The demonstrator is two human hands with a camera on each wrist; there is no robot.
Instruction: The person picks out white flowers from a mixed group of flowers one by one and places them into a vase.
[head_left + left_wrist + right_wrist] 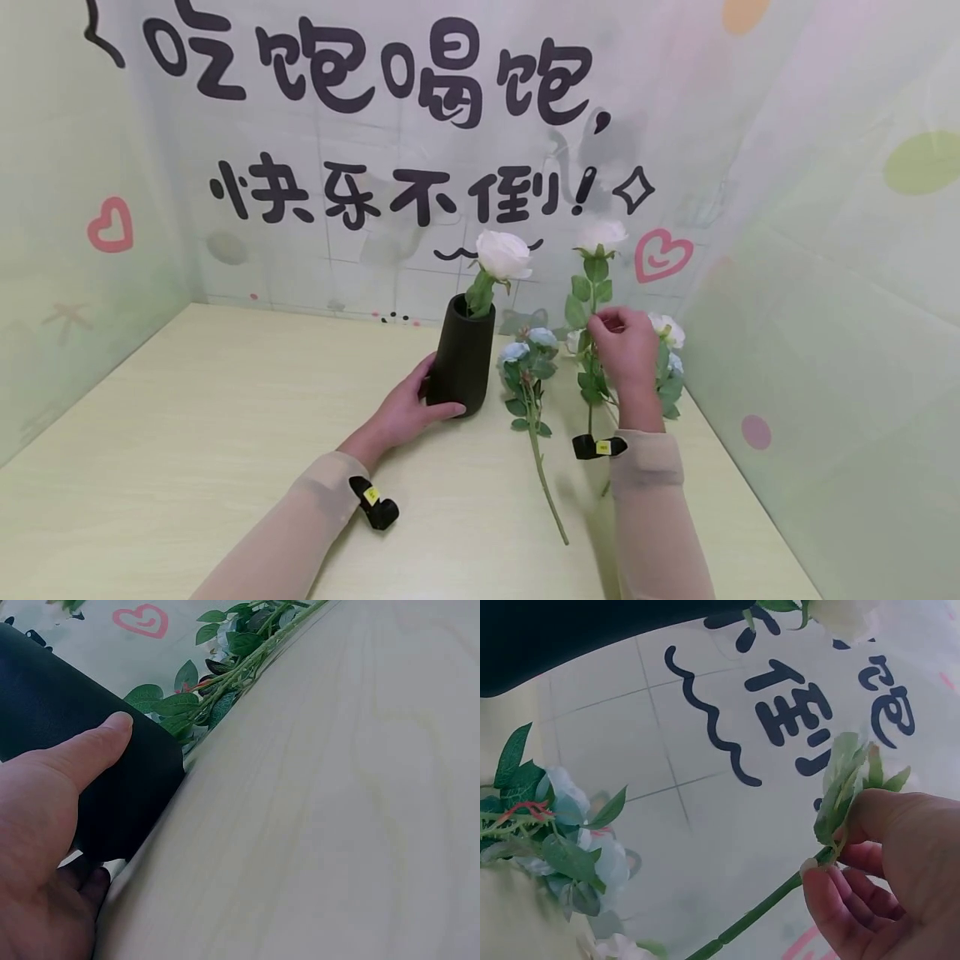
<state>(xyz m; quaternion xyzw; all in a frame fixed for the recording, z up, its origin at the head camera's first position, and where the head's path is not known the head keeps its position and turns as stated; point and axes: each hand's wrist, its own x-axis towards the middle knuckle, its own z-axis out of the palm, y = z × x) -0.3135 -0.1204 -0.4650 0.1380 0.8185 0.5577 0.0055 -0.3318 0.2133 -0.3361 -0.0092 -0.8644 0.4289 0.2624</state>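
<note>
A dark tapered vase (459,358) stands on the table with one white rose (504,254) in its mouth. My left hand (401,408) grips the vase low down; in the left wrist view the thumb (101,750) lies along its dark side. Right of the vase, my right hand (628,346) pinches the green stem (757,911) of a second white rose (600,236), holding it upright with the bloom above the fingers. Leaves cover the stem just over the pinch in the right wrist view.
Between vase and right hand lies a stem of pale blue flowers (536,367) on the table (247,433). More white and blue flowers (666,332) lie partly hidden behind the right hand. A printed curtain (405,142) hangs at the back and both sides.
</note>
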